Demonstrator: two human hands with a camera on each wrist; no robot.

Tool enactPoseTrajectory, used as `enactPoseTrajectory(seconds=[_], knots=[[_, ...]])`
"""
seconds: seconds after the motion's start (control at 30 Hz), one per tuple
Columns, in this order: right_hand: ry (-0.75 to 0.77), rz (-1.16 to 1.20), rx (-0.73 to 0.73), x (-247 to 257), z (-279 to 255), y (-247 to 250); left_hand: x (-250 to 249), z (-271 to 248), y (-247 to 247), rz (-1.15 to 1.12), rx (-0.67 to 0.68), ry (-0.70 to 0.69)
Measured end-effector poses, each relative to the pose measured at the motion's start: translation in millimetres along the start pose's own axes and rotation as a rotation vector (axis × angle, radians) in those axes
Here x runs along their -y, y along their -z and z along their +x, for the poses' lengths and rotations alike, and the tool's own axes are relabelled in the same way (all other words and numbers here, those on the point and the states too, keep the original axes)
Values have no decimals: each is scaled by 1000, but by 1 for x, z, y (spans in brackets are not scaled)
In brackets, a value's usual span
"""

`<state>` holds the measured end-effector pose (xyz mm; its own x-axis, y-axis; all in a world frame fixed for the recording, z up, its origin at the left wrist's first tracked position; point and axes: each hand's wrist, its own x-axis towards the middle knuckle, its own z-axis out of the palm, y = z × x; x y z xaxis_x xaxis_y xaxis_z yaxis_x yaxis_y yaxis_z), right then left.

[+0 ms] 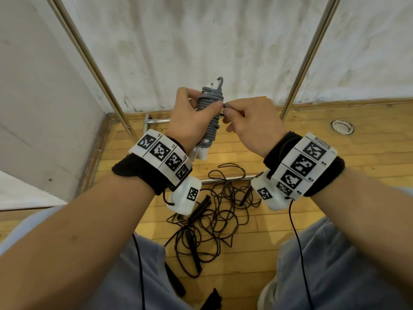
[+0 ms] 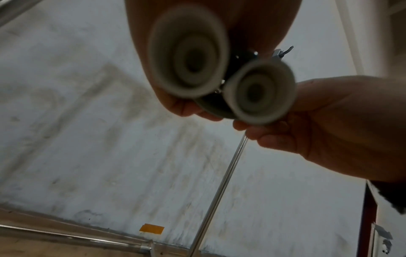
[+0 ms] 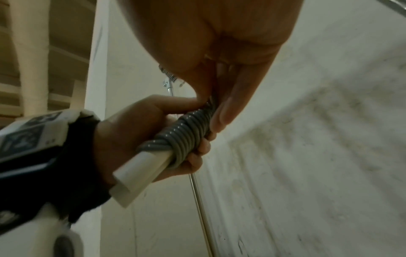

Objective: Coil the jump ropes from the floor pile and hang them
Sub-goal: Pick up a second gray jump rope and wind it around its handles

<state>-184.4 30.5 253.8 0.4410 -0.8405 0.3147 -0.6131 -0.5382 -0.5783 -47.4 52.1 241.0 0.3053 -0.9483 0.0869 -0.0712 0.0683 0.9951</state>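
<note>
A grey jump rope is wound in tight turns round its two white handles. My left hand grips this bundle upright at chest height, thumb pressed on the coils. My right hand pinches the grey rope's loose end at the bundle's right side. In the right wrist view the grey coils and the white handles sit in the left hand. The left wrist view looks at the handles' round ends, blurred. A tangled pile of dark jump ropes lies on the floor below.
A metal rack frames the scene, with slanting posts at left and right and a low rail near the wall. The wooden floor has a round fitting at right. My knees flank the pile.
</note>
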Motion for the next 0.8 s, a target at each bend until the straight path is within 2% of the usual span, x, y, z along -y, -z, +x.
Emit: enactPoseTrajectory(seconds=[0.13,0.2,0.33,0.47,0.67,0.8], knots=[[-95,203,-113,-2,3,6,0,2,-4,32,51,-26],[-86,174,-106,-4,4,5,2,3,-7,58,62,-31],[-30,2,-11,-4,0,-6,9,3,-10,269,-7,-132],[-38,7,-31,-4,1,-8,14,5,-7,282,-3,-174],[-201,346,-111,0,-1,-8,15,-1,-4,379,19,-272],[-236,440,-141,-1,0,-5,12,-4,0,414,88,-272]])
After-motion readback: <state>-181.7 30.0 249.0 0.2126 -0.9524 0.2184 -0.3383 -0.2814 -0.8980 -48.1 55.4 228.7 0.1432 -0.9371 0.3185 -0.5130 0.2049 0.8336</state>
